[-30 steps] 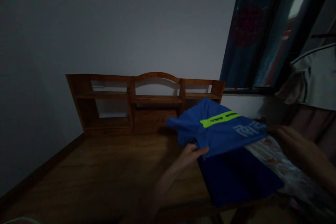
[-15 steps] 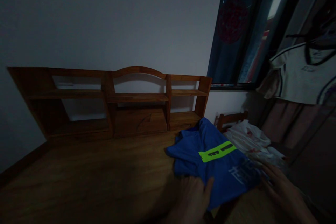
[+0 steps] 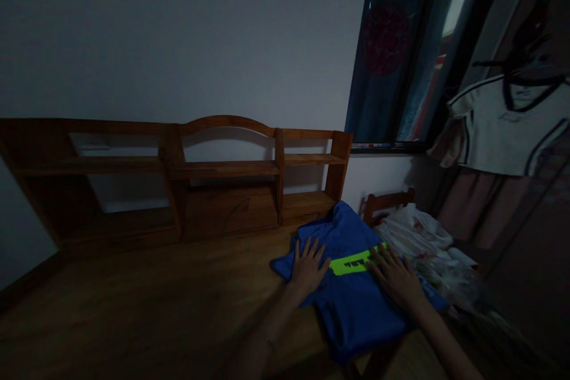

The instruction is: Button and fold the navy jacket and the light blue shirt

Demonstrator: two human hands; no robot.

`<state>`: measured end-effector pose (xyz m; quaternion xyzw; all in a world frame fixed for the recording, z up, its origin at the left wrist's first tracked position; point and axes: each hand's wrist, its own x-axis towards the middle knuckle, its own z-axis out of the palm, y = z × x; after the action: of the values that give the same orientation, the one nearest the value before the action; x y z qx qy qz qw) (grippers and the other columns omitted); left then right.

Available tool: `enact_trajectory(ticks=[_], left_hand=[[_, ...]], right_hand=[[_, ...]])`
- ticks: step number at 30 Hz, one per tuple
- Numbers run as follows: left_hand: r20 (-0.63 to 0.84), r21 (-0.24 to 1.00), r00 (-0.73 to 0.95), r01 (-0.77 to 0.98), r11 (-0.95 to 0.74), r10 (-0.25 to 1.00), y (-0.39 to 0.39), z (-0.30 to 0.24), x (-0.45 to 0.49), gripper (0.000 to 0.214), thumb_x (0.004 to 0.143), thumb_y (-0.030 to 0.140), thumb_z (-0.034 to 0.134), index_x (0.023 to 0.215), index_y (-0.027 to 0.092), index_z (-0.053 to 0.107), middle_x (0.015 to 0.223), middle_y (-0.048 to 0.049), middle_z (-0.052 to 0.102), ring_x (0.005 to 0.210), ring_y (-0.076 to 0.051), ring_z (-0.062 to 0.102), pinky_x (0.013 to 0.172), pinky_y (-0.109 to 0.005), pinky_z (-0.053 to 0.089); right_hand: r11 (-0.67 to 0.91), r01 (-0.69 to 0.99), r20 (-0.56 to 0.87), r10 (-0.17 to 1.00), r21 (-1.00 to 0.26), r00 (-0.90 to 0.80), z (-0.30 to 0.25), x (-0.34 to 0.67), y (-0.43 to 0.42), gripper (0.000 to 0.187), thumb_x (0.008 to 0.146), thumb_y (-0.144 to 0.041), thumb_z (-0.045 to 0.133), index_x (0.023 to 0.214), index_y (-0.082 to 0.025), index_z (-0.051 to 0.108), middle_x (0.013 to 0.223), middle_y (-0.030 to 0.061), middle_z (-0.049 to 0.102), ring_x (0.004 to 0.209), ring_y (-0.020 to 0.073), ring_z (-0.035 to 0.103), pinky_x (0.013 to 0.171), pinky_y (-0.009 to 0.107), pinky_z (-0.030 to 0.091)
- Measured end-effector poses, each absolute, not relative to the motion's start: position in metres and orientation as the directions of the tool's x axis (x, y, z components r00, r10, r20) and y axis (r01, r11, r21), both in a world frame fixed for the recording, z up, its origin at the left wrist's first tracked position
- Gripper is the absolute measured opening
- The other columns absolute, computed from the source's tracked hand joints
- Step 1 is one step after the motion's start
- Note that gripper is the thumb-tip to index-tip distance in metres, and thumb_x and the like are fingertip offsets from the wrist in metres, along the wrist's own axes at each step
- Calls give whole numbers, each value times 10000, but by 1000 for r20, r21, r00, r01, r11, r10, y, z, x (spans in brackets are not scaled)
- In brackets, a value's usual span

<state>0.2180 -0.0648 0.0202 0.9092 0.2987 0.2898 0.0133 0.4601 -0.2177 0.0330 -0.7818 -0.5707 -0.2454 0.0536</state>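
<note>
A blue T-shirt [image 3: 351,303] with a bright yellow-green printed band lies partly folded at the right end of the wooden desk. My left hand [image 3: 307,267] rests flat on its left part, fingers spread, left of the band. Palm down, my right hand [image 3: 396,276] lies on the cloth with its fingertips over the right end of the band. Neither hand grips the fabric. The shirt's lower edge reaches the desk's front edge, and my right forearm covers some of its right side.
Along the wall a wooden shelf unit [image 3: 222,170] stands on the desk [image 3: 146,303]. Right of the desk, white plastic bags [image 3: 418,228] are heaped by a wooden chair back [image 3: 389,200]. A white shirt [image 3: 499,124] hangs at the right, near a dark window [image 3: 392,89].
Both hands have moved forward from the shirt's near and right edges onto its top and spread flat. The shirt's near part looks rearranged. The view has shifted slightly right.
</note>
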Motion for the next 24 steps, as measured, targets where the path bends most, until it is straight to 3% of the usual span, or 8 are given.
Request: enact_trajectory(ticks=[6, 10, 14, 17, 19, 20, 22, 24], left_hand=[[599, 193, 584, 559, -807, 547, -63, 43, 227, 564, 894, 546, 302, 1361, 242, 388, 1501, -48, 212, 1393, -260, 91, 1125, -525, 69], [524, 258, 603, 560, -787, 601, -45, 35, 220, 514, 912, 506, 290, 1368, 282, 373, 1488, -28, 253, 1378, -255, 175, 1113, -519, 157], [502, 324, 583, 559, -764, 639, -38, 22, 207, 521, 924, 458, 293, 1416, 286, 267, 1506, -22, 197, 1381, -249, 164, 1097, -493, 241], [526, 379, 511, 575, -725, 680, -37, 20, 204, 560, 924, 441, 303, 1435, 226, 223, 1509, -52, 179, 1386, -250, 141, 1105, -475, 247], [541, 414, 459, 584, -698, 705, -36, 20, 204, 568, 926, 426, 305, 1435, 188, 225, 1504, -71, 193, 1385, -248, 142, 1118, -466, 232], [545, 429, 441, 584, -689, 713, -36, 20, 204, 563, 927, 416, 307, 1431, 174, 236, 1500, -77, 207, 1384, -245, 150, 1123, -461, 227], [544, 455, 431, 570, -685, 720, -35, 20, 203, 548, 926, 391, 318, 1420, 158, 267, 1489, -86, 239, 1379, -244, 174, 1124, -455, 236], [540, 485, 429, 544, -684, 724, -35, 20, 201, 527, 926, 352, 324, 1413, 156, 284, 1479, -86, 266, 1373, -239, 199, 1121, -448, 255]], right_hand=[[-266, 946, 525, 841, 186, 133, 80, 437, -152, 578, 914, -562, 255, 1425, -294, 267, 1496, 34, 196, 1374, 256, 143, 1090, 508, 142], [-234, 958, 462, 877, 169, 133, 61, 446, -125, 528, 935, -497, 263, 1415, -280, 297, 1478, 43, 251, 1359, 252, 199, 1089, 497, 150], [-249, 961, 419, 890, 119, 179, 38, 460, -116, 528, 934, -476, 270, 1403, -241, 334, 1450, 70, 314, 1340, 255, 253, 1087, 505, 156], [-232, 971, 492, 853, 61, 173, 52, 442, -123, 522, 927, -456, 286, 1388, -225, 362, 1446, 76, 319, 1330, 261, 280, 1086, 517, 181], [-170, 985, 572, 808, 0, 140, 70, 412, -142, 515, 920, -431, 296, 1393, -234, 349, 1429, 71, 350, 1301, 260, 340, 1063, 504, 274], [-116, 993, 614, 782, -30, 110, 78, 395, -156, 514, 913, -420, 312, 1398, -252, 337, 1408, 60, 385, 1274, 255, 383, 1027, 477, 354], [63, 998, 656, 753, -1, -47, 92, 358, -188, 444, 884, -424, 367, 1325, -400, 408, 1304, -15, 504, 1180, 258, 490, 847, 425, 522], [159, 986, 650, 745, 47, -151, 98, 327, -217, 296, 854, -478, 439, 1132, -555, 505, 1194, -99, 565, 1093, 230, 549, 683, 359, 564]])
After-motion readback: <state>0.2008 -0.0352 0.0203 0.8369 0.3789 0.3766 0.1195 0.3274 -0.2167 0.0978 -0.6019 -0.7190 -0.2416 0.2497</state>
